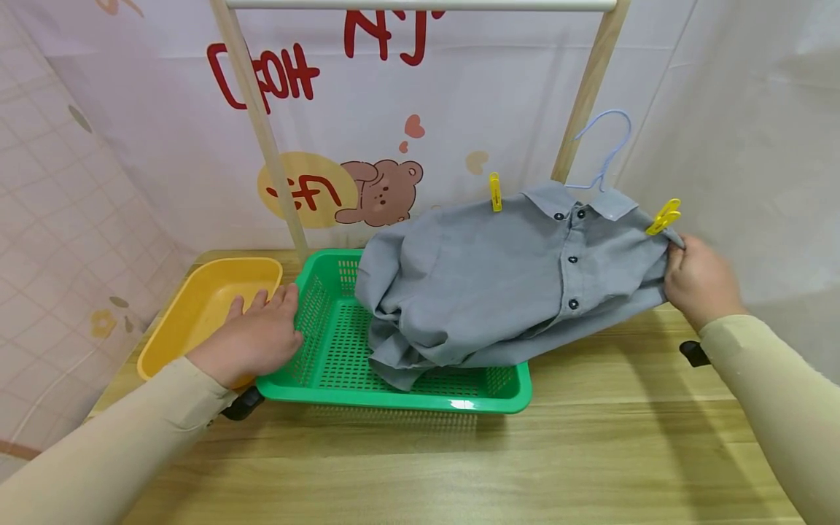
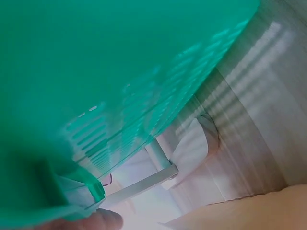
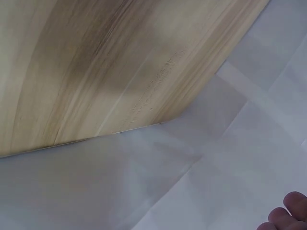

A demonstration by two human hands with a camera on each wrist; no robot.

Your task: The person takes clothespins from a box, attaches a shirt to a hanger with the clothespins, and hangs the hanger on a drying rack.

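A grey button-up shirt [image 1: 499, 284] spreads over the right part of a green slotted basket [image 1: 394, 398], with a blue hanger [image 1: 610, 157] coming out of its collar. Two yellow clothespins show at the shirt's shoulders, one on the left [image 1: 495, 192] and another on the right [image 1: 664, 217]. My right hand [image 1: 704, 281] grips the shirt at its right shoulder edge; in the right wrist view only fingertips [image 3: 284, 218] appear in the corner. Over the basket's left rim lies my left hand [image 1: 256, 339], its fingers extended and holding nothing.
A yellow basin [image 1: 197, 310] stands left of the basket on the wooden table [image 1: 420, 467]. Behind rises a rack with wooden posts [image 1: 262, 138] and a white top bar [image 1: 420, 4]. A printed sheet [image 1: 472, 95] covers the wall.
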